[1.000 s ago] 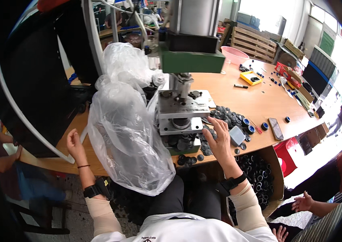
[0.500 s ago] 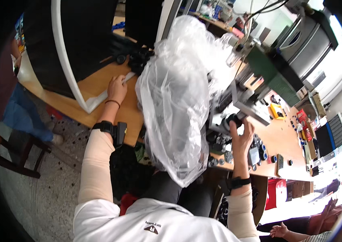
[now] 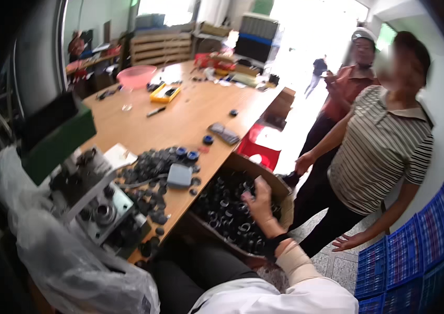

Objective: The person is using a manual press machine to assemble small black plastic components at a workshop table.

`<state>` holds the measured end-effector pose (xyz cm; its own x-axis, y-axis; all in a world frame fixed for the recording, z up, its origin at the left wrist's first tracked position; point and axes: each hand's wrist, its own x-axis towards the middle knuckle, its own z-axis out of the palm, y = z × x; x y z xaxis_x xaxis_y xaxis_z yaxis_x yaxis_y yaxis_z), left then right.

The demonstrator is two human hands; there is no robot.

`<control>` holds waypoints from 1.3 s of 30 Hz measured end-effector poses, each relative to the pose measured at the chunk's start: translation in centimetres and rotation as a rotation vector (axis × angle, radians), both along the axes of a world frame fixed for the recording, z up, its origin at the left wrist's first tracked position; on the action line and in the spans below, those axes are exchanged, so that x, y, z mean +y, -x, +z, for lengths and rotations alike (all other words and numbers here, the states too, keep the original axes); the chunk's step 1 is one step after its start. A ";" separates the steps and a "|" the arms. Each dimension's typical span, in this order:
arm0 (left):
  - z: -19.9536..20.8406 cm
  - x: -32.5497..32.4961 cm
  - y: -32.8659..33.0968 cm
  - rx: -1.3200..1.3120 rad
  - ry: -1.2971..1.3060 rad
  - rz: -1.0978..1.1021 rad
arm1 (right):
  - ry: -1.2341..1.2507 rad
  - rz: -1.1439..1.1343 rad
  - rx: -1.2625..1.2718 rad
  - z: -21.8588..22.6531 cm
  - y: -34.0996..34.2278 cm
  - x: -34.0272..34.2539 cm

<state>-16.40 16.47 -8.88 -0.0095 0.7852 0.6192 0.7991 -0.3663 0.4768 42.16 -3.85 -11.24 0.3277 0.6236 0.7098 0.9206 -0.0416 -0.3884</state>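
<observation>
While over box (image 3: 279, 189), right grip (image 3: 257, 201) pinches black ring (image 3: 249, 192).

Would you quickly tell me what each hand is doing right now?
Left hand: not in view.
Right hand: over the cardboard box of black rings; grip cannot be told.

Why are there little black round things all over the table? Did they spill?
They look scattered rather than spilled: a loose heap of small black parts lies on the wooden table beside the machine, some strewn toward the edge. Many more fill the cardboard box, where the right hand reaches.
</observation>
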 end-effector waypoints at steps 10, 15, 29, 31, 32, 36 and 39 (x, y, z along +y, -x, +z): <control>-1.1 -10.6 17.8 0.186 -0.076 0.687 | -0.197 0.493 -0.069 12.4 8.6 0.8; 2.1 -9.9 23.2 0.142 -0.131 0.938 | 0.164 0.715 0.062 3.2 10.1 3.2; 14.9 -21.1 -9.8 -0.412 -0.070 -0.137 | 0.127 0.792 0.296 3.9 11.9 7.2; 13.0 -19.1 -13.5 -0.278 -0.051 -0.106 | 0.114 0.786 0.284 3.7 11.3 7.0; 11.5 -18.0 -14.0 -0.301 -0.031 -0.079 | 0.112 0.801 0.290 3.2 11.4 6.8; 8.8 -14.2 -14.9 -0.208 0.009 0.063 | 0.034 0.801 0.310 2.5 9.4 5.7; 8.8 -11.7 -15.3 -0.177 0.007 0.076 | 0.100 0.741 0.365 2.9 7.9 5.0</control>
<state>-1.14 4.76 -0.09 -0.1774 0.7822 0.5972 0.7281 -0.3039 0.6144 34.27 1.19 -8.39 0.0059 0.8228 0.5683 0.5401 0.4757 -0.6943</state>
